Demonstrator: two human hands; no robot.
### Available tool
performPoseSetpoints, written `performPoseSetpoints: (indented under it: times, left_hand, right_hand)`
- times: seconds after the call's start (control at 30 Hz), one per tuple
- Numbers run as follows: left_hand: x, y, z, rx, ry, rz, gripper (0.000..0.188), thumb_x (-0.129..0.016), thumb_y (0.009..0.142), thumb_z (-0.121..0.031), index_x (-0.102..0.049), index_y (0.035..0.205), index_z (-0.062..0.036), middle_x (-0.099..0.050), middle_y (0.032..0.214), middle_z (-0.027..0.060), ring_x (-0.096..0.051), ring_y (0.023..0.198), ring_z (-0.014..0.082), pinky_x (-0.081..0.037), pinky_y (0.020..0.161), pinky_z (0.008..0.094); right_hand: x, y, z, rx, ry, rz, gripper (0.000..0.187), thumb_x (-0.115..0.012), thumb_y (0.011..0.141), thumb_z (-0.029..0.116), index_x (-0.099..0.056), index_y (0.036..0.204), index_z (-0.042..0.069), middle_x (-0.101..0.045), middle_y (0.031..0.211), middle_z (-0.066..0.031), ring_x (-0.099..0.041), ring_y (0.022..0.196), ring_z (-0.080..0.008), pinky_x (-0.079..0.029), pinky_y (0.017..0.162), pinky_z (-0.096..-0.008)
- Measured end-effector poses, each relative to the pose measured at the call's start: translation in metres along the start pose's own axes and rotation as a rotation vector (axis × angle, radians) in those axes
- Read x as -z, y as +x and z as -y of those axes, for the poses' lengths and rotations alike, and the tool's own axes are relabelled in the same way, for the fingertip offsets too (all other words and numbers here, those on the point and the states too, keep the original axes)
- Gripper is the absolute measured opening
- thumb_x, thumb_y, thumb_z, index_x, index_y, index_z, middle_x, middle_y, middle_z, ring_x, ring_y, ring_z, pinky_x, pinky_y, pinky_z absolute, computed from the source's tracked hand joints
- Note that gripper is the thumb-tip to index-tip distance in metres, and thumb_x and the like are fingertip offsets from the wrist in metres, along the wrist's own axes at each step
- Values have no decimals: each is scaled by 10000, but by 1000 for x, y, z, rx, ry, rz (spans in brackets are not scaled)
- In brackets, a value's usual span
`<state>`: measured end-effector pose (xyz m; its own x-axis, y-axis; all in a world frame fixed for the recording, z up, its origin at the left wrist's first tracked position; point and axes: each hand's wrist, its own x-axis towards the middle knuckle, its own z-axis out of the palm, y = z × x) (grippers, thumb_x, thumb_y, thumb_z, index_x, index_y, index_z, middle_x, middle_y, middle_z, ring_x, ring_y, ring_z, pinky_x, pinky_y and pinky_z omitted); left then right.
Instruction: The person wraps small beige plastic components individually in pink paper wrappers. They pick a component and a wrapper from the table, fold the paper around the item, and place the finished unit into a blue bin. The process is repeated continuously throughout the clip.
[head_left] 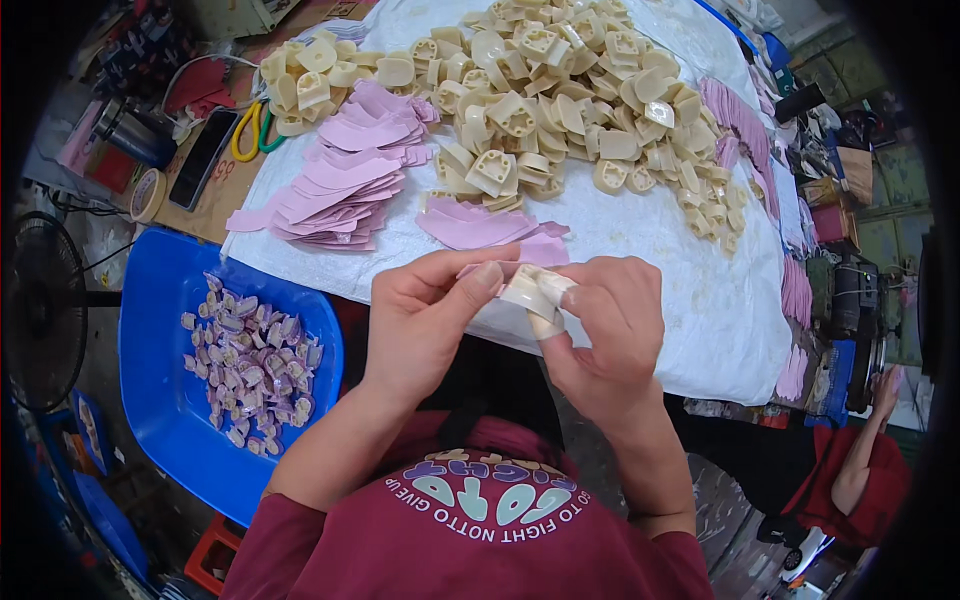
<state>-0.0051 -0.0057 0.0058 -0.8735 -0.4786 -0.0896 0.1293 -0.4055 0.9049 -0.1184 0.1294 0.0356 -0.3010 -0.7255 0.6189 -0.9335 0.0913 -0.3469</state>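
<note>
My left hand pinches a thin pink strip between thumb and forefinger. Close against it, my right hand grips a cream plastic shoe heel, with pale coverings on some fingertips. The strip meets the heel's upper side; how far it is stuck there I cannot make out. Just beyond my hands lies a small stack of pink cut pieces on the white-covered table. A larger fanned stack of pink pieces rests to the left. Loose cream heels form a big heap at the far side.
At left, a blue tub holds several pink-covered heels. Scissors, a phone, a tape roll and a flask lie beyond it. A fan stands far left. Another person's arm shows at right.
</note>
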Motion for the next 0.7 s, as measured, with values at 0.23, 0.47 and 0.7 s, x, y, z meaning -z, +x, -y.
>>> performPoseSetpoints:
  times: [0.23, 0.47, 0.7]
  left_hand:
    - [4, -6, 11, 205, -63, -10, 310, -596, 937, -191, -639, 1117, 59, -652, 1148, 166, -636, 1014, 169, -519, 877, 317]
    - [32, 9, 9, 347, -250, 202, 207, -641, 887, -100, -659, 1028, 50, -668, 1091, 170, -640, 942, 173, -506, 865, 315]
    - [28, 28, -16, 284, 398, 489, 27, -658, 821, 24, -643, 837, 9, -691, 914, 96, -611, 762, 114, -491, 707, 254]
  right_hand:
    - [-2, 3, 9, -84, -99, 217, 249, -678, 573, 44, -552, 788, 54, -518, 788, -91, -523, 766, -277, -375, 709, -389]
    - [1, -6, -9, -8, 69, 228, 235, -682, 571, 38, -544, 761, 40, -507, 731, -96, -524, 707, -286, -388, 693, -395]
    - [-4, -4, 1, 32, 132, 258, 217, -681, 570, 25, -559, 750, 39, -509, 702, -86, -525, 676, -283, -401, 674, -385]
